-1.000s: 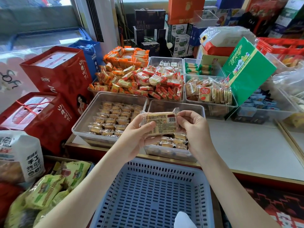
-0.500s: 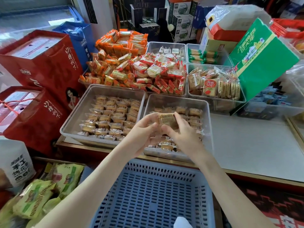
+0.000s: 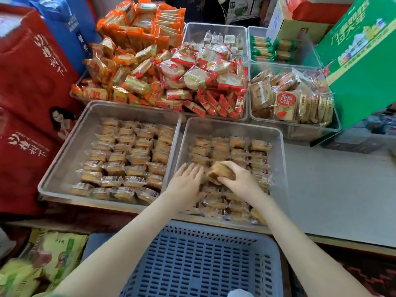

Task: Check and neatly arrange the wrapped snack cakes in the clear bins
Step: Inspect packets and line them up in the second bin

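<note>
Two clear bins sit side by side on the counter. The left bin [image 3: 64, 146] holds neat rows of wrapped brown snack cakes [image 3: 128, 159]. The right bin [image 3: 280, 159] holds similar rows. My right hand [image 3: 237, 179] is shut on one wrapped snack cake [image 3: 220, 171], low over the middle of the right bin. My left hand [image 3: 186, 185] lies flat with fingers apart on the cakes at that bin's left side, just beside the held cake.
Behind stand clear bins of orange packets [image 3: 132, 67], red-wrapped rounds [image 3: 205, 78] and tan biscuits [image 3: 293, 99]. A green carton [image 3: 360, 67] leans at the right. Red gift boxes [image 3: 32, 82] stand at the left. A blue slotted basket [image 3: 201, 262] sits below the counter edge.
Both hands lowered the cake from chest height, where they held it together, into the right bin. My left hand let go and spread flat; the camera tilted down and closer.
</note>
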Action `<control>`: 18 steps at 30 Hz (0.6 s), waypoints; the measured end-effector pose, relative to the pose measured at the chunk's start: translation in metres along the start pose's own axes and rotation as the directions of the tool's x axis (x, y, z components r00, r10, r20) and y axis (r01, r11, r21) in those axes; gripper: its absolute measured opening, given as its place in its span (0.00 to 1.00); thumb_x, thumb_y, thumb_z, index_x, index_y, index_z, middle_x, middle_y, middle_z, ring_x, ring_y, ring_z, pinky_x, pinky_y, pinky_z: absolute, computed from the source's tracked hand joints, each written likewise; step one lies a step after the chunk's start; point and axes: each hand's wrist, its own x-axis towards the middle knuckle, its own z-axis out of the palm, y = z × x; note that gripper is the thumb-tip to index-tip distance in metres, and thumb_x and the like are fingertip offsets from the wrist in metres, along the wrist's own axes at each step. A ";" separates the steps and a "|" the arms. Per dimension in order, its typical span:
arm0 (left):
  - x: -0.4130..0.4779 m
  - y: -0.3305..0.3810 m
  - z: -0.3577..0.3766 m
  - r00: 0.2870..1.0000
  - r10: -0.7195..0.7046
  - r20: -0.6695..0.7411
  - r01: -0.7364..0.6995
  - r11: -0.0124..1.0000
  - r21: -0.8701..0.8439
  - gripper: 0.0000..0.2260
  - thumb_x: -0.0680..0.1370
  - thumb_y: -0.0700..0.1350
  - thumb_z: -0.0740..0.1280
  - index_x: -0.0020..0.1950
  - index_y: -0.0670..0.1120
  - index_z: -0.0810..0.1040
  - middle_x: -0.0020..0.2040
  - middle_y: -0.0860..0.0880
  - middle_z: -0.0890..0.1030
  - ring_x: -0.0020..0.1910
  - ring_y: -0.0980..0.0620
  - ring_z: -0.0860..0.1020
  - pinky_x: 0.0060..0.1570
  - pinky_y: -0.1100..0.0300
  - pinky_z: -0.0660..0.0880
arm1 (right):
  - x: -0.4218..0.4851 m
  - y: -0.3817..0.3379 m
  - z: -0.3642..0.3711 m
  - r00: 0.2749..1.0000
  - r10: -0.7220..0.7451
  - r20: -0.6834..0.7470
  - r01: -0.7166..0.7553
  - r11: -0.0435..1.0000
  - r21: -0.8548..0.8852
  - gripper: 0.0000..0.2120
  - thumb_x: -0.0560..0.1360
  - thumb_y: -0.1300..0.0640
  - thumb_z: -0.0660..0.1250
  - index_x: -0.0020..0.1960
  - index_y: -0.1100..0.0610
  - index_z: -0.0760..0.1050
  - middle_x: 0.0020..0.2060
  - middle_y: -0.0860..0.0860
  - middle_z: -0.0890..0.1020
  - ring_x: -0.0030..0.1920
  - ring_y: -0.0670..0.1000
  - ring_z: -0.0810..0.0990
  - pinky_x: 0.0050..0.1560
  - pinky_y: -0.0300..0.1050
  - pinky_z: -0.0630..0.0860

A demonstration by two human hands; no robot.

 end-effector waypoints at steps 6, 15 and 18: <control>0.015 0.006 0.019 0.980 -0.137 0.142 0.084 0.941 0.327 0.39 0.80 0.67 0.40 0.78 0.39 0.37 0.80 0.40 0.43 0.79 0.43 0.41 0.75 0.45 0.34 | 0.011 0.023 0.007 0.994 -0.075 0.085 0.094 0.964 -0.248 0.25 0.79 0.55 0.64 0.74 0.53 0.63 0.69 0.48 0.71 0.68 0.49 0.70 0.67 0.42 0.65; 0.013 0.004 0.030 0.997 -0.067 0.047 0.047 0.939 0.341 0.38 0.80 0.65 0.39 0.76 0.35 0.36 0.79 0.36 0.44 0.78 0.38 0.44 0.76 0.43 0.39 | 0.017 0.036 0.042 0.970 -0.108 0.219 0.238 0.618 -0.749 0.30 0.83 0.45 0.45 0.77 0.50 0.32 0.75 0.51 0.51 0.71 0.56 0.53 0.69 0.53 0.53; 0.014 0.003 0.032 0.999 -0.048 0.015 0.040 0.945 0.323 0.38 0.81 0.65 0.40 0.76 0.36 0.35 0.79 0.35 0.44 0.78 0.37 0.45 0.76 0.43 0.41 | 0.024 0.034 0.044 0.974 -0.114 0.197 0.225 0.601 -0.767 0.30 0.83 0.45 0.46 0.77 0.50 0.33 0.75 0.51 0.52 0.68 0.56 0.56 0.66 0.52 0.57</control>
